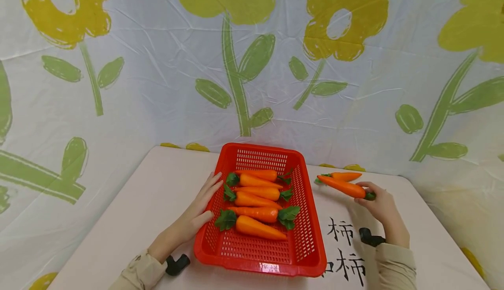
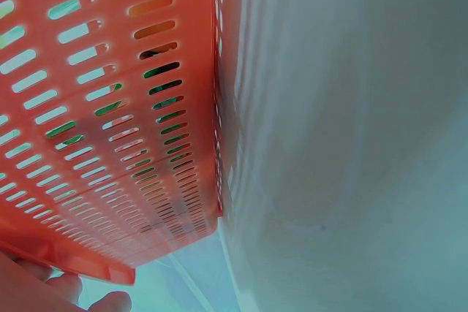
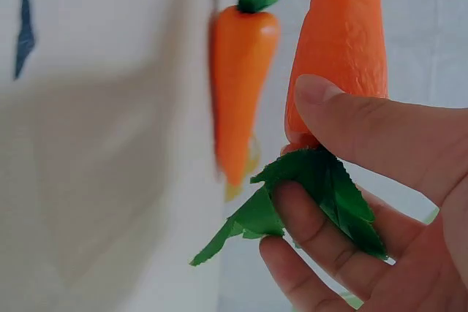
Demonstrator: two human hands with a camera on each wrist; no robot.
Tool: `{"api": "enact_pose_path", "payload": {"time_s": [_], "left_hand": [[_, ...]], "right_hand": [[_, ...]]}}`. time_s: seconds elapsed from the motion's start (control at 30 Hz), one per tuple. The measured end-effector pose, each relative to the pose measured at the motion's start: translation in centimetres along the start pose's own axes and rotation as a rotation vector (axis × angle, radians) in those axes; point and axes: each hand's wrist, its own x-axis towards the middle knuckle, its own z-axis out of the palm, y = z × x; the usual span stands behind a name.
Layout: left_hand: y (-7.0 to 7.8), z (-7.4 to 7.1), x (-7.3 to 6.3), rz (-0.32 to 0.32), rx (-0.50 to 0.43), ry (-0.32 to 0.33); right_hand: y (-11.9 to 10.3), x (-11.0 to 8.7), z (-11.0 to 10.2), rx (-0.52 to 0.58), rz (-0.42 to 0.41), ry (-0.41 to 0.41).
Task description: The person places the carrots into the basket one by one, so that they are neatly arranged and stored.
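A red plastic basket (image 1: pixel 260 261) with slotted walls stands on the table and holds several orange carrots (image 1: pixel 260 226) with green tops, laid crosswise in rows. My left hand (image 1: pixel 198 209) rests against its left rim, fingers extended; in the left wrist view the fingertips (image 2: pixel 110 301) show at the rim's edge. To the basket's right, my right hand (image 1: pixel 379 202) pinches a carrot (image 1: pixel 342 186) near its leafy end, the tip pointing left. Its dark green leaves (image 3: pixel 322 180) hang among the fingers in the right wrist view. Another carrot (image 1: pixel 346 176) lies on the table just behind it.
The pale table (image 1: pixel 130 207) bears black written characters (image 1: pixel 348 268) right of the basket. A white cloth with yellow flowers and green stems (image 1: pixel 157 84) rises behind the table and along its sides. Dark devices are strapped on both wrists.
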Motion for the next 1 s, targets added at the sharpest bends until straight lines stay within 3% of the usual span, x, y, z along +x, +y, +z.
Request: {"api": "enact_pose_path", "payload": {"time_s": [0.5, 0.77, 1.0], "left_hand": [[0.0, -0.1, 0.1, 0.026, -0.015, -0.003], [0.0, 0.0, 0.1, 0.012, -0.004, 0.006], [0.1, 0.0, 0.0, 0.013, -0.01, 0.001]], "right_hand": [[-4.7, -1.4, -3.4, 0.026, -0.132, 0.095], [-7.7, -2.3, -4.5, 0.038, -0.177, 0.104], [-10.2, -3.3, -5.0, 0.047, -0.301, 0.153]]}}
